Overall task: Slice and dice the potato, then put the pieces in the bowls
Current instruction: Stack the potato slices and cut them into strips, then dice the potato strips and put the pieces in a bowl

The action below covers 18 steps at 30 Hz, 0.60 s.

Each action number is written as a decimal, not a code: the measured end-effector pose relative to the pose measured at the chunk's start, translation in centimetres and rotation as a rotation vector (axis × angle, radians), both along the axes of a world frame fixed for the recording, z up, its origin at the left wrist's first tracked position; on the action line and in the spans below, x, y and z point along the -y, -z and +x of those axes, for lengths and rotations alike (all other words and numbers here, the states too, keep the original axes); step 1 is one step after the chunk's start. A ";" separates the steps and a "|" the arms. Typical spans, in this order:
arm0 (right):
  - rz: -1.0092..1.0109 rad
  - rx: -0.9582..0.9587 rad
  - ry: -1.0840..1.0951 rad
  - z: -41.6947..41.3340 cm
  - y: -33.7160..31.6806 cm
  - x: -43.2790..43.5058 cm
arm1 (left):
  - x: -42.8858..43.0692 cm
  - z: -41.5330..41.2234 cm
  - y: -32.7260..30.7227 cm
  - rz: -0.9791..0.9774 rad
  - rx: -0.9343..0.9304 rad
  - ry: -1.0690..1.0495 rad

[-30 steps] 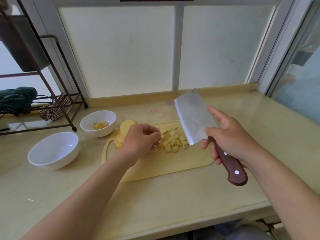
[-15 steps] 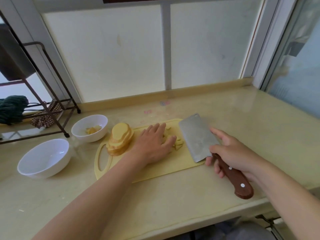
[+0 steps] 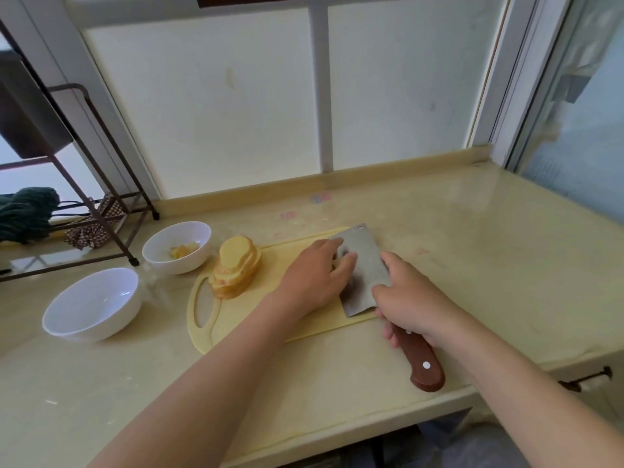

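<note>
Nothing readable anywhere for me here, just a couple of faint pinkish smudges on the countertop [image 3: 472,265], too blurry.

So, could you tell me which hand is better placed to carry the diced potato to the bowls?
Right hand: it grips the cleaver, while the left hand only presses against the blade.

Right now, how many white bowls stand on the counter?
2. The nearer bowl sits left of the cutting board; the farther bowl sits behind it, holding a few potato pieces.
</note>
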State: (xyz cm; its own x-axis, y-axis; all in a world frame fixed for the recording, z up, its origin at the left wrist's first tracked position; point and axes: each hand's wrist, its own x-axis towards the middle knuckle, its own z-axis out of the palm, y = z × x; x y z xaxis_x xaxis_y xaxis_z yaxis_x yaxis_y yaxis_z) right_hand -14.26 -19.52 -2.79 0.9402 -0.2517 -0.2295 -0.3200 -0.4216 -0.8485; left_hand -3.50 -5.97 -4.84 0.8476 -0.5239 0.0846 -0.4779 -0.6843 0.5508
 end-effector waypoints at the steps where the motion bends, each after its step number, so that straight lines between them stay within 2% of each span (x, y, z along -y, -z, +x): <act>1: 0.002 0.000 0.003 0.1 0.1 -0.3 | 0.1 -0.3 -0.1 -0.002 0.010 -0.002; 11: 0.116 -0.005 0.051 -0.3 0.2 -0.6 | 0.5 -0.3 0.3 -0.092 0.143 0.008; 18: 0.109 -0.022 0.043 -0.7 -0.5 -0.6 | 0.6 -0.6 0.1 -0.100 0.217 0.019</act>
